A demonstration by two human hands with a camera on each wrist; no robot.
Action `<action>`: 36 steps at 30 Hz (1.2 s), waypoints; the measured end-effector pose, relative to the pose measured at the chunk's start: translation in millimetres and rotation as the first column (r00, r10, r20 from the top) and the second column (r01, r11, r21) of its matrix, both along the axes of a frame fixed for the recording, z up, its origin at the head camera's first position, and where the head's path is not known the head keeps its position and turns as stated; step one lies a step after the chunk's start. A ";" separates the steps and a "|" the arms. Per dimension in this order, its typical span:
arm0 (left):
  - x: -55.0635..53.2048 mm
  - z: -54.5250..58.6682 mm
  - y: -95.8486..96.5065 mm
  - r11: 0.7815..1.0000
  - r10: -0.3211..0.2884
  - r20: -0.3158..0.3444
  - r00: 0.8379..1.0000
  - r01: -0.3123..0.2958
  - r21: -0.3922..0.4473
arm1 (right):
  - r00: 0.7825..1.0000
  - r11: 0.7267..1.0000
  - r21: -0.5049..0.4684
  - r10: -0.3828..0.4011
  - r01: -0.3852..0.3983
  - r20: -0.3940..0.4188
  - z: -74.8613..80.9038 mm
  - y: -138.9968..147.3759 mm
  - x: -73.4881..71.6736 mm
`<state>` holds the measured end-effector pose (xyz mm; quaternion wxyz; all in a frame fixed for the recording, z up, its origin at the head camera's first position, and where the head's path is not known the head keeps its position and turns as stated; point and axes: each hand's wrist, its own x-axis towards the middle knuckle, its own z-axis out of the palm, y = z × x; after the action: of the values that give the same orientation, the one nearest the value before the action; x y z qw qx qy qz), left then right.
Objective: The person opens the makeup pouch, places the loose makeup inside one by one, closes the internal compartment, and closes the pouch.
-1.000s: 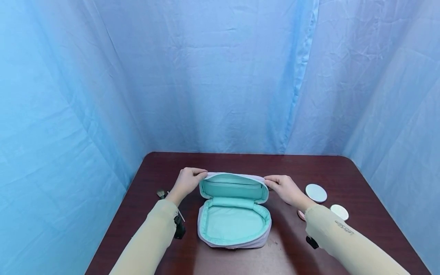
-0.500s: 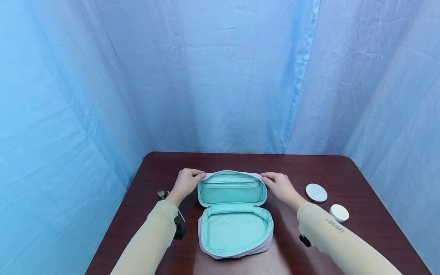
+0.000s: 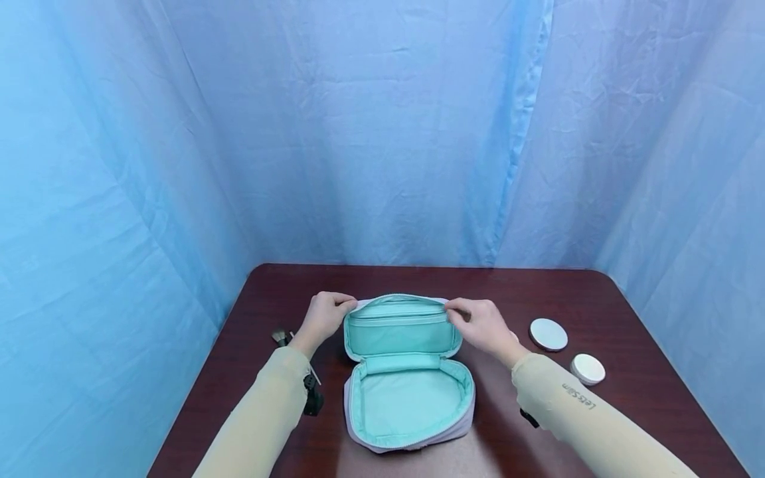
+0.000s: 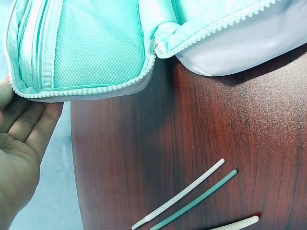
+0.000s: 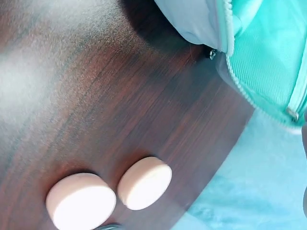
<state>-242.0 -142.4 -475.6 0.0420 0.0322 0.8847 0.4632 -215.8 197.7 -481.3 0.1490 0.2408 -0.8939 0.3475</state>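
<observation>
A makeup bag (image 3: 412, 401), lavender outside and turquoise inside, lies unzipped on the table in the head view. Its lid (image 3: 399, 338) stands raised at the back, with a zipped mesh pocket (image 4: 98, 48) visible inside. My left hand (image 3: 323, 320) pinches the lid's upper left corner; its fingers (image 4: 29, 120) curl behind the edge in the left wrist view. At the upper right, my right hand (image 3: 483, 325) pinches the lid's rim between thumb and fingers. The lower compartment shows only its bare turquoise lining.
Left of the bag lie makeup brushes (image 3: 279, 337), partly covered by my left arm; their thin handles (image 4: 194, 201) show in the left wrist view. To the right are two round white-topped items (image 3: 548, 334). Blue curtains (image 3: 382, 133) enclose the dark wooden table (image 3: 418, 279).
The lid has tilted further back and the bag's lower part has slid nearer to me. My right hand has moved left along the rim; my left hand has stayed nearly still.
</observation>
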 end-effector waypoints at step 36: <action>6.7 5.5 2.8 0.999 -0.017 -0.022 1.000 0.018 0.044 | 0.975 0.794 0.607 0.116 0.023 -0.188 -46.4 -38.2 32.2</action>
<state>-235.4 -139.6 -470.1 0.0357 0.0460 0.8743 0.4819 -183.6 159.5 -527.7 0.1515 0.3339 -0.9302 0.0186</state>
